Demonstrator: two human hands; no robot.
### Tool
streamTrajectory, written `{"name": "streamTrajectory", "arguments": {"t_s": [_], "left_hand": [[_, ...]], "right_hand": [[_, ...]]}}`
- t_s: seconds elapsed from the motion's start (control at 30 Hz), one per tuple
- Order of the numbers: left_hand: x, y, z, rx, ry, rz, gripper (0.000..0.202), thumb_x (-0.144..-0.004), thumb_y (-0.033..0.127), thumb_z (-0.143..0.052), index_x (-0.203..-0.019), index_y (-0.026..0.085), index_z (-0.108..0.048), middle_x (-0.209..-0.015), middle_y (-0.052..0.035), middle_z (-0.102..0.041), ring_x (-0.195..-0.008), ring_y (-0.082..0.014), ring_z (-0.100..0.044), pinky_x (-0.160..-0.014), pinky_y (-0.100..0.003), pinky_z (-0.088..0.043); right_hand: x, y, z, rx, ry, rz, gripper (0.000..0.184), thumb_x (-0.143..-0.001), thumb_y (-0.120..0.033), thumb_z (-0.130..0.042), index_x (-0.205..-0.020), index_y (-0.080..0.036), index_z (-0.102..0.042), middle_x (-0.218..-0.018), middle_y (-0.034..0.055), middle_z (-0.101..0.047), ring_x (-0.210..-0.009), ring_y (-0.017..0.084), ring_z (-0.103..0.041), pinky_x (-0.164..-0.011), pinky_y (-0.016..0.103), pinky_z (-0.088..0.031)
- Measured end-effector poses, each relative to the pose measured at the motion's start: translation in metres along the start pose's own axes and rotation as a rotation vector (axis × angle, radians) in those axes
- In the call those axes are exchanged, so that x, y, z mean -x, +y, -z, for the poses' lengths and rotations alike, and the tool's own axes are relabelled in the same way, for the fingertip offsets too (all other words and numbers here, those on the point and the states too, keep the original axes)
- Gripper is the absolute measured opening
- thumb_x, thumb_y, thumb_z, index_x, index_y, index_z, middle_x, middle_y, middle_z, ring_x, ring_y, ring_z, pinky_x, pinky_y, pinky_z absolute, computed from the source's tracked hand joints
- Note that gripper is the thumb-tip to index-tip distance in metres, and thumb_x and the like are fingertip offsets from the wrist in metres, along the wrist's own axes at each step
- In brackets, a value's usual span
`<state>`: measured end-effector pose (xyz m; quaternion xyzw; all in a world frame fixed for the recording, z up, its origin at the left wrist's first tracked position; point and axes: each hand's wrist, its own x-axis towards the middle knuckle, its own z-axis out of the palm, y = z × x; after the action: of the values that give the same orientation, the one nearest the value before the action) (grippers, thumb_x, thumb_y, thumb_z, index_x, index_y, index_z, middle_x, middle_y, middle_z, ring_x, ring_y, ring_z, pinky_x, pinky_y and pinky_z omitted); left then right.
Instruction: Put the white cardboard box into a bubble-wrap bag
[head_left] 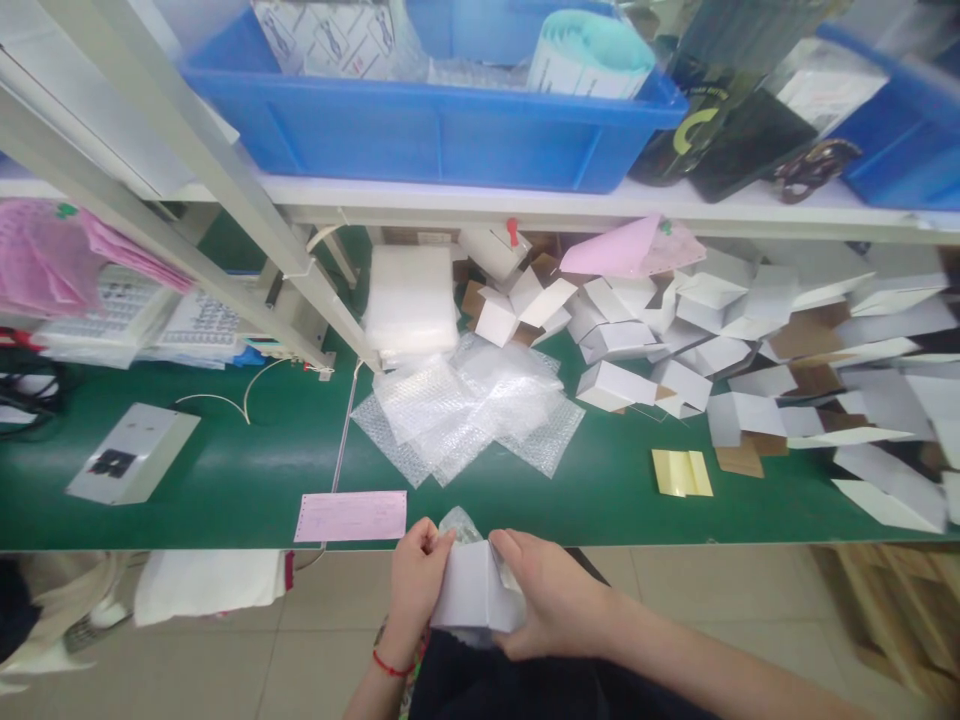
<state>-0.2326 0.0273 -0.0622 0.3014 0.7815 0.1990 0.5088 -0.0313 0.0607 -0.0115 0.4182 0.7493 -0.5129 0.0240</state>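
Note:
Just off the front edge of the green table, a small white box [466,590] sits between my two hands. My left hand [420,572] is closed at its left side, thumb and fingers pinched by the upper corner. On the other side my right hand [544,592] wraps round the box, thumb on top. A piece of clear bubble wrap [459,522] sticks out of the box's far end; what it wraps, if anything, cannot be made out. Beyond the hands lie several loose bubble wrap bags [480,400] beside a thick stack of them [411,300].
Many open white boxes [615,385] crowd the table's right side. A pink slip [351,516] lies near the front edge, a yellow note pad [681,473] to the right. A shelf holds a blue bin [442,135]. A grey metal post [300,240] stands left of the stack.

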Motion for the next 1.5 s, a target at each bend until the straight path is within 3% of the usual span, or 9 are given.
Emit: {"name": "streamTrajectory", "arguments": {"t_s": [0.1,0.27,0.47,0.6,0.7,0.9,1.2,1.33,1.5], "left_hand": [[0.007,0.006,-0.003,-0.115,0.047,-0.052,0.041,-0.073,0.053,-0.059,-0.058,0.024,-0.036,-0.056,0.0053,-0.036,-0.06,-0.0142,-0.037,-0.06,-0.029,-0.027],[0.009,0.004,-0.007,-0.217,-0.042,-0.102,0.028,-0.079,0.049,-0.052,-0.068,0.024,-0.046,-0.062,0.003,-0.049,-0.063,-0.0171,-0.048,-0.062,-0.03,-0.033],[0.014,-0.006,-0.003,-0.3,-0.13,-0.132,0.038,-0.082,0.054,-0.044,-0.06,0.025,-0.033,-0.058,0.0031,-0.039,-0.061,-0.0167,-0.043,-0.06,-0.03,-0.029],[0.024,0.012,-0.012,-0.469,-0.034,-0.259,0.033,-0.094,0.042,-0.037,-0.067,0.024,-0.039,-0.068,0.0002,-0.05,-0.068,-0.0188,-0.048,-0.064,-0.032,-0.03],[0.029,0.028,-0.024,-0.664,0.057,-0.423,0.03,-0.1,0.028,-0.032,-0.073,0.022,-0.047,-0.079,-0.0027,-0.058,-0.08,-0.0204,-0.056,-0.072,-0.033,-0.035],[0.042,0.031,-0.036,-0.82,0.025,-0.46,0.03,-0.102,0.023,-0.036,-0.078,0.021,-0.054,-0.078,-0.0016,-0.06,-0.072,-0.0183,-0.059,-0.066,-0.033,-0.036],[0.042,0.038,-0.044,-0.558,0.06,-0.461,0.02,-0.095,0.028,-0.04,-0.078,0.022,-0.049,-0.08,-0.0015,-0.055,-0.072,-0.0184,-0.057,-0.069,-0.032,-0.042],[0.039,0.058,-0.048,-0.553,-0.083,-0.394,0.025,-0.091,0.028,-0.039,-0.105,0.021,-0.058,-0.103,-0.0052,-0.057,-0.079,-0.0184,-0.059,-0.076,-0.033,-0.047],[0.034,0.062,-0.049,-0.716,-0.259,-0.297,0.012,-0.075,0.011,-0.042,-0.076,0.021,-0.05,-0.082,-0.0028,-0.053,-0.078,-0.0197,-0.055,-0.075,-0.033,-0.04]], "right_hand": [[0.002,-0.003,-0.003,0.028,0.002,-0.083,0.044,-0.059,-0.034,-0.073,-0.093,-0.023,-0.047,-0.095,0.0081,-0.064,-0.085,0.029,-0.063,-0.072,0.037,-0.05],[0.005,-0.005,-0.005,0.03,0.056,-0.245,0.044,-0.061,-0.039,-0.07,-0.092,-0.024,-0.042,-0.095,0.0097,-0.065,-0.085,0.03,-0.065,-0.069,0.036,-0.047],[0.008,0.0,0.003,-0.055,0.056,-0.312,0.047,-0.06,-0.038,-0.072,-0.09,-0.024,-0.039,-0.097,0.01,-0.065,-0.089,0.03,-0.065,-0.072,0.036,-0.047],[0.01,-0.001,0.008,-0.035,0.062,-0.341,0.045,-0.062,-0.038,-0.071,-0.093,-0.023,-0.041,-0.096,0.01,-0.066,-0.087,0.03,-0.066,-0.071,0.035,-0.047],[0.015,0.002,0.01,0.023,0.117,-0.299,0.042,-0.064,-0.036,-0.068,-0.095,-0.021,-0.043,-0.097,0.0105,-0.066,-0.088,0.03,-0.066,-0.072,0.035,-0.048],[0.029,0.027,0.002,0.025,0.237,-0.279,0.041,-0.066,-0.034,-0.067,-0.099,-0.021,-0.045,-0.097,0.0094,-0.064,-0.091,0.029,-0.064,-0.074,0.036,-0.049],[0.047,0.058,-0.006,0.023,0.285,0.008,0.074,-0.057,-0.019,-0.059,-0.13,-0.016,-0.045,-0.126,0.0157,-0.061,-0.114,0.033,-0.058,-0.099,0.048,-0.047],[0.052,0.065,0.004,0.093,0.241,0.103,0.076,-0.059,-0.018,-0.056,-0.134,-0.013,-0.045,-0.135,0.0187,-0.058,-0.123,0.035,-0.052,-0.108,0.051,-0.041],[0.061,0.076,0.016,0.173,0.092,0.239,0.066,-0.069,-0.022,-0.062,-0.133,-0.016,-0.047,-0.135,0.0175,-0.058,-0.126,0.034,-0.049,-0.11,0.05,-0.039]]}}
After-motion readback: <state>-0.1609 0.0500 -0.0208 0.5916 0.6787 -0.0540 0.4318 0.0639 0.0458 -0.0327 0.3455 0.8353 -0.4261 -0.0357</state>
